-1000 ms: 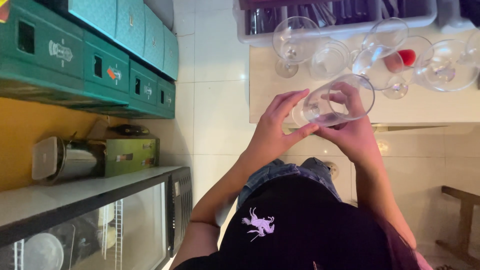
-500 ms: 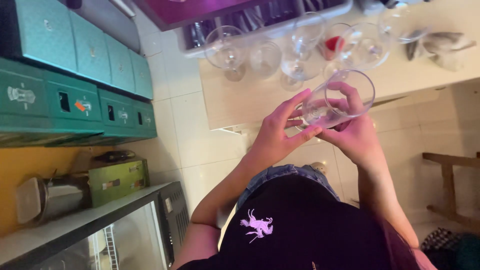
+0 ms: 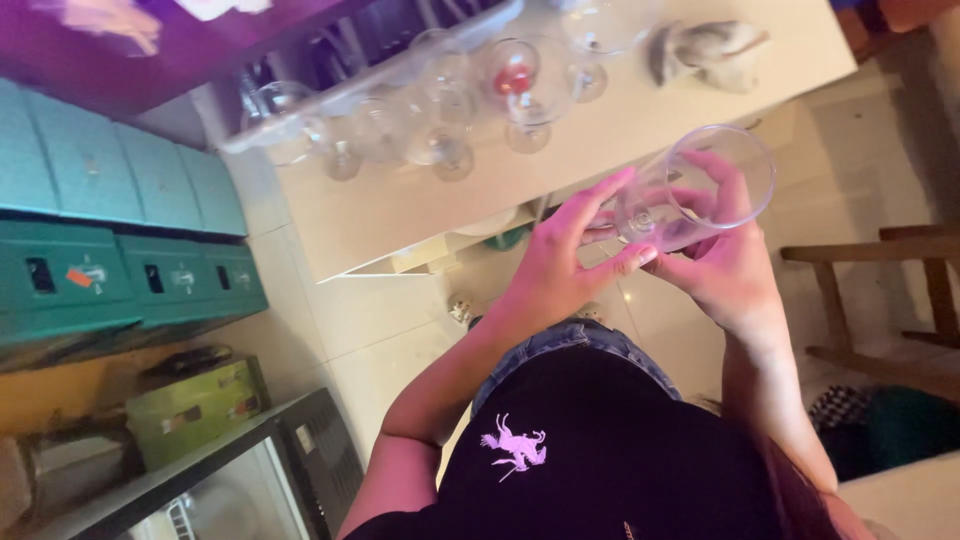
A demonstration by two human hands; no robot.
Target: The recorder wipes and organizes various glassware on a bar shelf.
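Note:
A clear stemmed wine glass (image 3: 742, 165) lies tilted on its side between both hands, its open mouth toward the upper right. My left hand (image 3: 556, 275) grips it at the base end, with fingers spread along the stem and lower bowl. My right hand (image 3: 728, 272) holds the bowl from the other side, and its fingers show through the glass wall. Both hands are over the floor, just in front of the edge of a cream counter (image 3: 640, 125). My black shirt with a small pink emblem fills the bottom of the view.
Several empty wine glasses (image 3: 440, 140) stand on the counter, one with something red in it (image 3: 513, 80), beside a crumpled cloth (image 3: 705, 45) and a rack tray (image 3: 370, 70). Teal crates (image 3: 120, 240) are stacked at left, a glass-door cabinet (image 3: 240, 490) sits lower left, and a wooden chair (image 3: 880, 300) stands at right.
The view has swung, so the counter and its glasses now sit higher and further left. Both hands keep hold of the same glass, which has shifted slightly right.

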